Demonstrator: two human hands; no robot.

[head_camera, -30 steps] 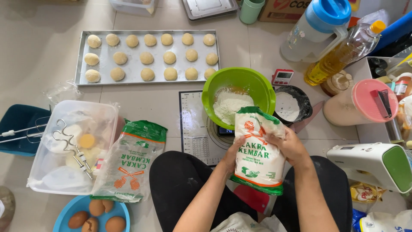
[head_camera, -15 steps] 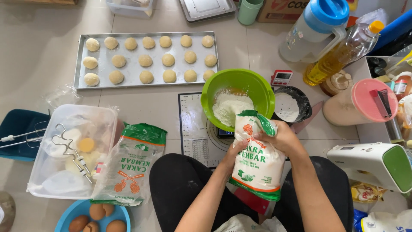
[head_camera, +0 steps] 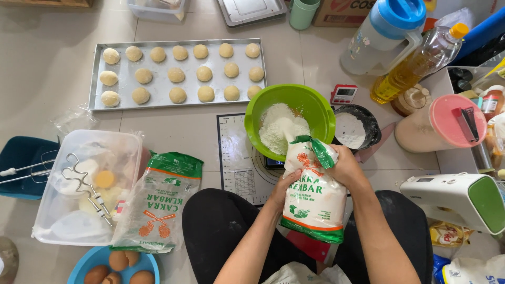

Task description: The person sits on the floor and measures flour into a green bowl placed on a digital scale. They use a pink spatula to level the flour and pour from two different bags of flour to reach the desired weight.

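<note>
Both hands hold a white, green and orange flour bag (head_camera: pixel 314 202) tilted toward a green bowl (head_camera: pixel 317 104). My left hand (head_camera: pixel 285 188) grips the bag's left side. My right hand (head_camera: pixel 348 167) clasps its upper right near the folded-open top. White flour (head_camera: pixel 278 129) streams from the bag's mouth onto a mound inside the bowl. The bowl rests on a small scale over a dark baking mat (head_camera: pixel 236 158). My legs in black trousers lie below the bag.
A metal tray (head_camera: pixel 100 52) of dough balls lies at the back. A second flour bag (head_camera: pixel 160 202), a clear box (head_camera: pixel 126 142) with mixer hooks and a blue bowl of eggs (head_camera: pixel 79 271) sit left. A black bowl (head_camera: pixel 368 118), oil bottle (head_camera: pixel 410 66), pink-lidded jar (head_camera: pixel 447 121) and hand mixer (head_camera: pixel 457 197) stand right.
The bag has been tipped further toward the bowl, and flour now pours into it. Both hands stayed on the bag.
</note>
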